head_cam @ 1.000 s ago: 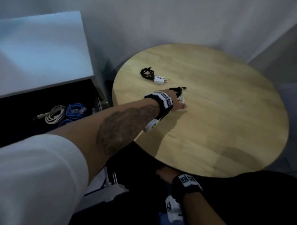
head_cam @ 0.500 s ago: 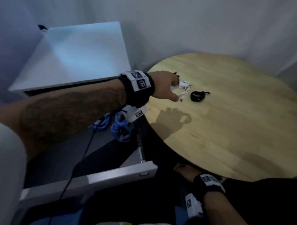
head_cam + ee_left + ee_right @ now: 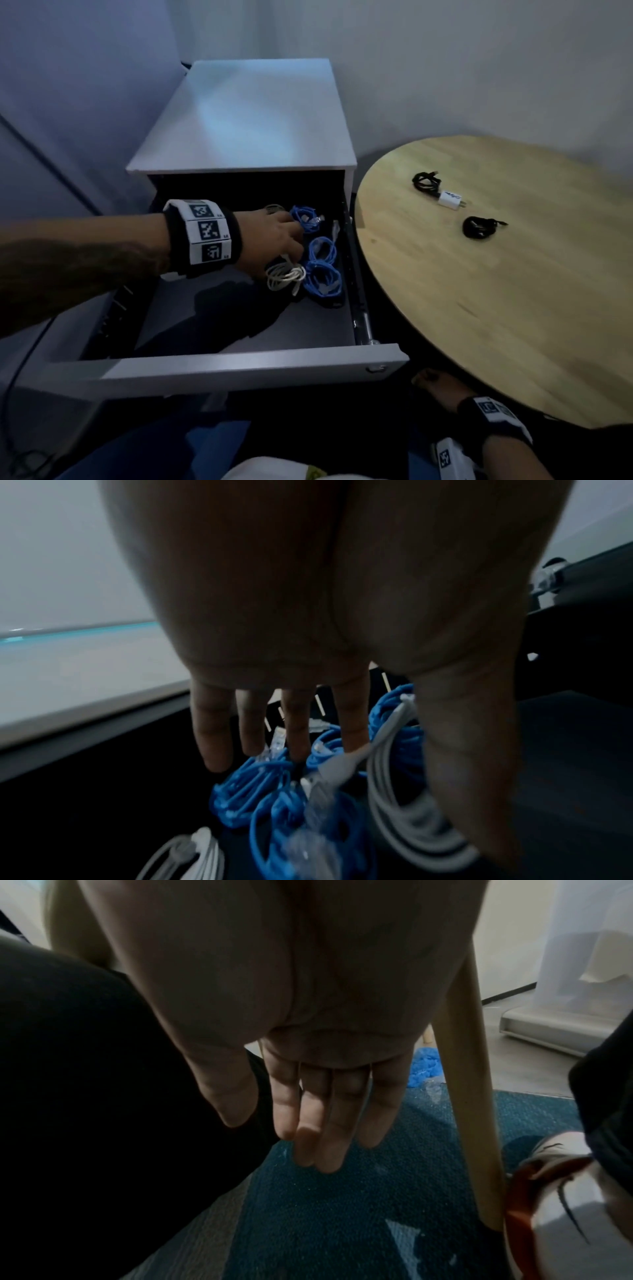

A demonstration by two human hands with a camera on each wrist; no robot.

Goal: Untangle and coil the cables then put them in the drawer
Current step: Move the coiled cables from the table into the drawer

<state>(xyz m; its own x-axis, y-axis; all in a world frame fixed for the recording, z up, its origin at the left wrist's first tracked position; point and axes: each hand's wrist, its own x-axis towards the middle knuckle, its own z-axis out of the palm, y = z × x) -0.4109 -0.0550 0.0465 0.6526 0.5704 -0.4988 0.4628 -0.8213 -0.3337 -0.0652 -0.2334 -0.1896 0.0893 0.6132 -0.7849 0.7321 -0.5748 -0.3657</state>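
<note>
Now left hand [image 3: 274,240] in drawer [image 3: 239,371], fingers [image 3: 212,737] straight, white cable coil [image 3: 286,275] under thumb at 5 o'clock; right hand [image 3: 308,1015] flat, w/o load.

My left forearm [image 3: 78,270] bears a dark tattoo. Each wrist carries a black band [image 3: 236,236] fitted with white square-coded marker tiles [image 3: 205,236]. I wear black trousers [image 3: 85,1096] and a white shoe with orange trim [image 3: 561,1204].
</note>
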